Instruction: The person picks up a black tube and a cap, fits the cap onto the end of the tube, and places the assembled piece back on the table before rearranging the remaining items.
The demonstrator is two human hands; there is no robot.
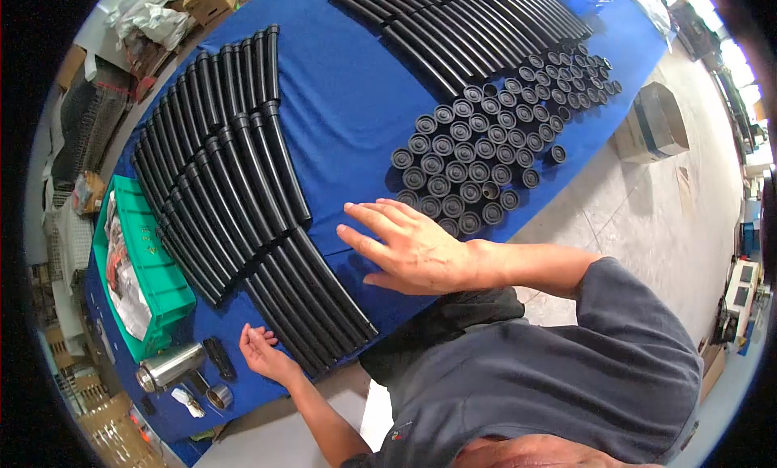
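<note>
My right hand (413,249) hovers palm down with fingers stretched and spread, holding nothing. It lies between black tubes (312,294) and a cluster of round black caps (465,152) with ringed faces. My left hand (263,355), its fingers loosely bent and apart, shows nothing in it. Its fingertips are right beside the lower end of the nearest tubes. These tubes lie side by side in overlapping rows, many with a wider collar at one end. The caps are packed close together, several at the edge standing slightly apart.
A blue cloth (324,104) covers the table. More black tubes (453,31) lie at its far side. At left are a green crate (158,261) holding plastic bags, a steel flask (171,367) and a metal cup (218,397). A cardboard box (655,124) stands on the floor at right.
</note>
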